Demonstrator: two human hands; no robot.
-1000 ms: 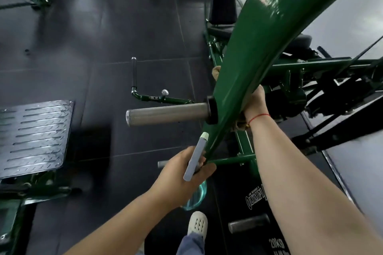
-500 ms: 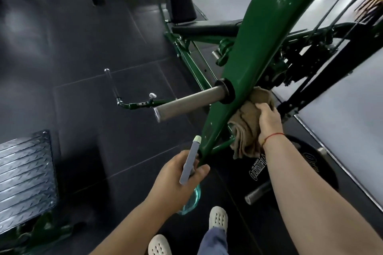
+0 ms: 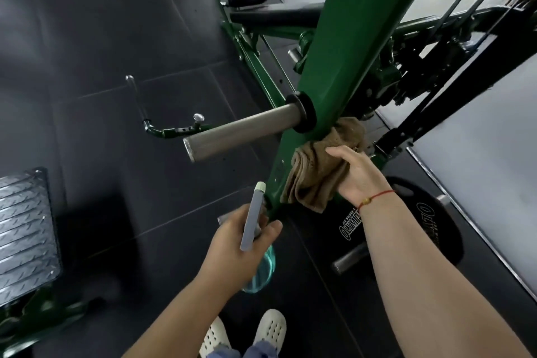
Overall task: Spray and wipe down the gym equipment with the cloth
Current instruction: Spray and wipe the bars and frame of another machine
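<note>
A thick green machine arm (image 3: pixel 345 61) runs from the top right down to the floor, with a grey weight peg (image 3: pixel 241 132) sticking out to its left. My right hand (image 3: pixel 356 174) presses a bunched brown cloth (image 3: pixel 316 174) against the right side of that arm, just below the peg. My left hand (image 3: pixel 241 244) grips a teal spray bottle (image 3: pixel 261 273) with a grey head (image 3: pixel 252 218), whose nozzle points up at the arm's lower end.
A black weight plate (image 3: pixel 421 229) lies on the dark floor at the right, on a short peg. A ridged metal footplate (image 3: pixel 26 229) stands at the left. Black pads and green frame tubes (image 3: pixel 250 46) lie behind. My white shoes (image 3: pixel 270 328) are below.
The cloth has come round from behind the green arm to its right side and slid down below the peg. The view has swung so the arm stands steeper. The bottle stays put.
</note>
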